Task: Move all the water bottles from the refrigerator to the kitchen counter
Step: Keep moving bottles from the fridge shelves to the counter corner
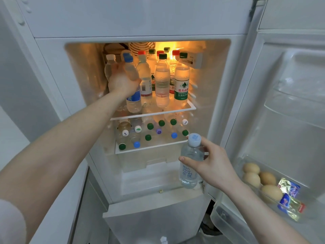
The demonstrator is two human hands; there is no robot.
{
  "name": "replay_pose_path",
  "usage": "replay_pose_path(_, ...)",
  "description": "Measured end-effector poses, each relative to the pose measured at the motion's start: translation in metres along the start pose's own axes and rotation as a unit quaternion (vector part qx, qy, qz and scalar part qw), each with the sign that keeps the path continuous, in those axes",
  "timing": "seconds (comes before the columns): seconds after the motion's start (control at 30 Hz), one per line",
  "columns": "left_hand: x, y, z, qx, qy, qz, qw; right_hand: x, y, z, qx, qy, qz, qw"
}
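We see the open refrigerator filling the frame, its lit compartment in the upper middle. Our left hand reaches in at the upper left of that compartment, fingers curled round a clear bottle with a blue cap and blue label. That bottle stands nearly upright, long axis vertical and leaning slightly left at the top, its base just above the front of the upper shelf.

Our right hand, at the lower right of centre, holds a small clear bottle with a pale blue cap in front of the compartment, outside the fridge. The thumb crosses its front and the fingers wrap behind. It is upright, cap up, with pale lettering on its lower body.

More bottles stand upright on the upper shelf, with red, green and white caps; the front right one carries a green and white label. On the lower shelf we see mostly caps of upright bottles, green, blue, white and purple.

In the door bin at lower right lie eggs beside foil packets.
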State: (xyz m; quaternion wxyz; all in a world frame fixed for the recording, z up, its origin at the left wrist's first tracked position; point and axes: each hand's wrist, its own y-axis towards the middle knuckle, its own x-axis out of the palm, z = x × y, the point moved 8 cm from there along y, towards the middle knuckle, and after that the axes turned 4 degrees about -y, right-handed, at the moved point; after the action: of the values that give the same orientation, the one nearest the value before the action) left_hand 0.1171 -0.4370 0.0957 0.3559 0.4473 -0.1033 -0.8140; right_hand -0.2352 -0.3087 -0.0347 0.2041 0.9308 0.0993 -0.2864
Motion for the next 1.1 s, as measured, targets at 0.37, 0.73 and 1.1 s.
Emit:
replay_pose_path(0.37,-0.047,-0.09,0.025,0.08,-0.088,0.029,0.992,0.001,-0.009,0.004,-0.003,0.017,-0.035,0.999)
replay_pose_path(0.73,-0.102,-0.307,0.02,-0.028,-0.219,0.05,0.974,0.013,-0.044,0.015,-0.018,0.066,-0.127,0.99)
replay_pose_path(1.1,-0.13,-0.56,0.003,-0.242,-0.128,0.082,0.958,0.046,-0.147,0.01,-0.066,0.107,-0.295,0.947)
